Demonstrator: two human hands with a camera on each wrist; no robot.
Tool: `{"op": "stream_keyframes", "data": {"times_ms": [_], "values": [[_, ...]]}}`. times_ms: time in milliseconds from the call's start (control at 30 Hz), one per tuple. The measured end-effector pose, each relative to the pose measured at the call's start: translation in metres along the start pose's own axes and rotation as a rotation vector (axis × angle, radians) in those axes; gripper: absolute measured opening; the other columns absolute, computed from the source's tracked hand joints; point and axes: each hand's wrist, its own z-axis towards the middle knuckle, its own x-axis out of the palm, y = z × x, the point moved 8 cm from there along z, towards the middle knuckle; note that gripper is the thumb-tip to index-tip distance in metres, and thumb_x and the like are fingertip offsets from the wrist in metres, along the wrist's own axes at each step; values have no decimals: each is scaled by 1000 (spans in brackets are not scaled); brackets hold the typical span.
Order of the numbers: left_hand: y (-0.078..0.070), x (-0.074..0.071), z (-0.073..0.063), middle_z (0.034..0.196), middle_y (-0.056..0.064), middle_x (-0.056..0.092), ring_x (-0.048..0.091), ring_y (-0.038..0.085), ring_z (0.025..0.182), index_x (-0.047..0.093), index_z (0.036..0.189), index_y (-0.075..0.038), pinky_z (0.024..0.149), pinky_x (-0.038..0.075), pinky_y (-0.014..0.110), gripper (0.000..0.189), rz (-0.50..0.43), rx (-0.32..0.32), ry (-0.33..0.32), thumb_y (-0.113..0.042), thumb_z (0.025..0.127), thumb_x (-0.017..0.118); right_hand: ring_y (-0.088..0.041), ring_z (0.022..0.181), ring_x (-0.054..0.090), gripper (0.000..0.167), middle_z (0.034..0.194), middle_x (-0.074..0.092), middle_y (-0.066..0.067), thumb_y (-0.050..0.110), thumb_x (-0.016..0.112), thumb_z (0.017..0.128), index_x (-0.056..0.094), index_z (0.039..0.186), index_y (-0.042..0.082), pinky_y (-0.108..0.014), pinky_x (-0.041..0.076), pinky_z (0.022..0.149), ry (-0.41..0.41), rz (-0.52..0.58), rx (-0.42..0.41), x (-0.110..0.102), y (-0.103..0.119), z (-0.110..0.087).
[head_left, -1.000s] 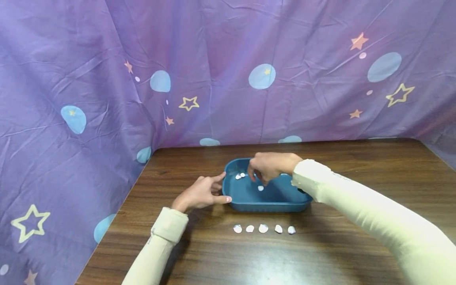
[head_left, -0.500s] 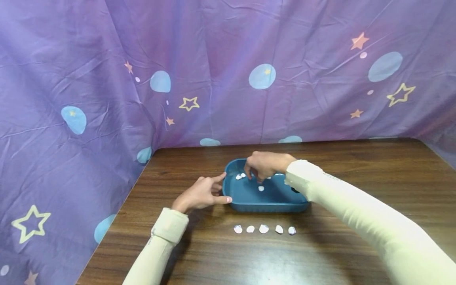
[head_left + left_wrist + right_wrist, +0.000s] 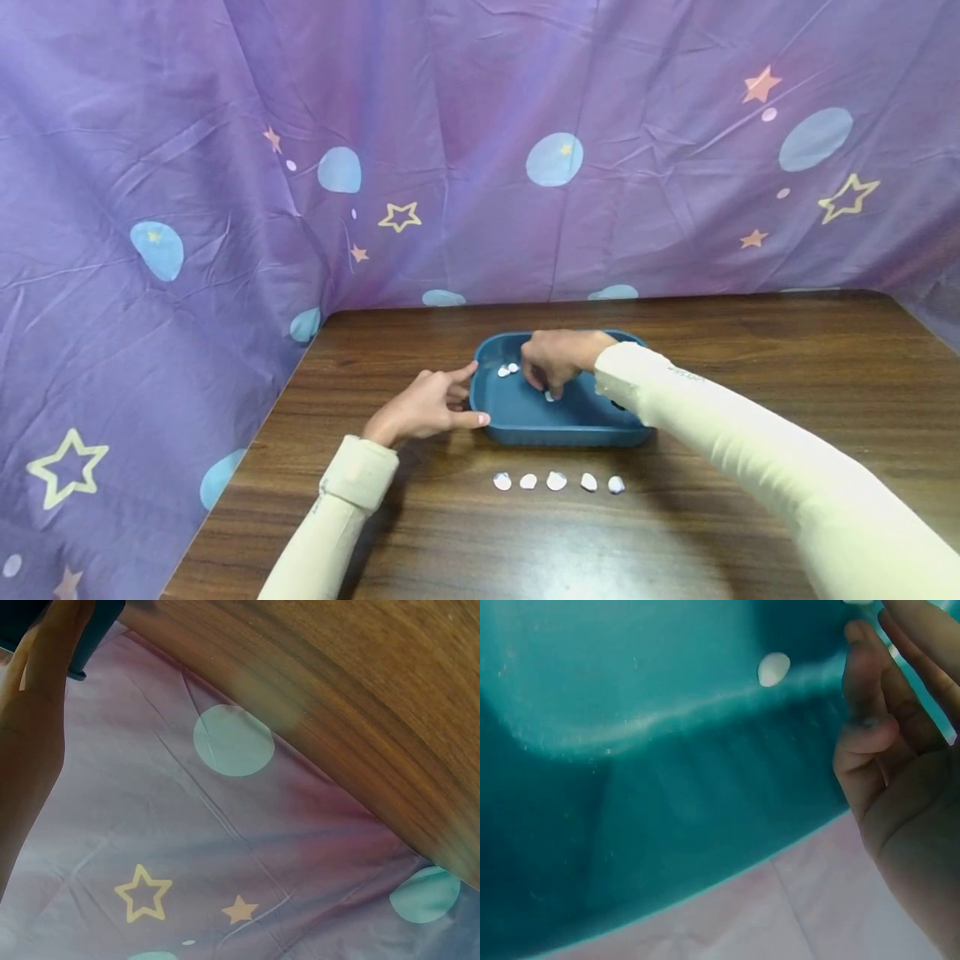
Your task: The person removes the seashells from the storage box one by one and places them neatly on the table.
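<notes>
A blue tray (image 3: 570, 435) stands on the table, with small white shells inside. Against its left end rests my left hand (image 3: 423, 408), index finger and thumb stretched along the corners. My right hand (image 3: 558, 360) reaches down into the tray, its fingertips at a white shell (image 3: 550, 397) that they partly cover. I cannot see a firm pinch on it. Two more shells (image 3: 504, 371) lie by the tray's back left. In the right wrist view, one shell (image 3: 773, 669) lies apart from the bent fingers (image 3: 864, 675), and another shows at the top edge.
In front of the tray, several white shells (image 3: 557, 481) lie in a row on the brown wooden table (image 3: 420, 533). A purple cloth (image 3: 465, 125) with stars and blue spots hangs behind and to the left.
My right hand has shifted a little left, then lowered its fingertips onto the shell in the middle of the tray. The left hand stays at the tray's end.
</notes>
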Motion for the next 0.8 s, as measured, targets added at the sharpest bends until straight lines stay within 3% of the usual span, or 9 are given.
{"op": "stream_keyframes", "data": {"times_ms": [200,800], "values": [[0,1,0,122,16,72,72,27,114,30,155,3,102,57,40,89,-12,9,4,-37,89,75,-6,66,59,23,73,68,8,3,90,67,71,73,16,-21,51,59,29,11,18,10,-1,4],[3,0,1,124,17,71,72,27,114,29,156,0,102,57,40,91,-17,-27,5,-39,88,76,-5,62,56,22,69,67,7,-2,87,63,72,69,13,-18,49,57,-55,27,-30,8,1,2]]}}
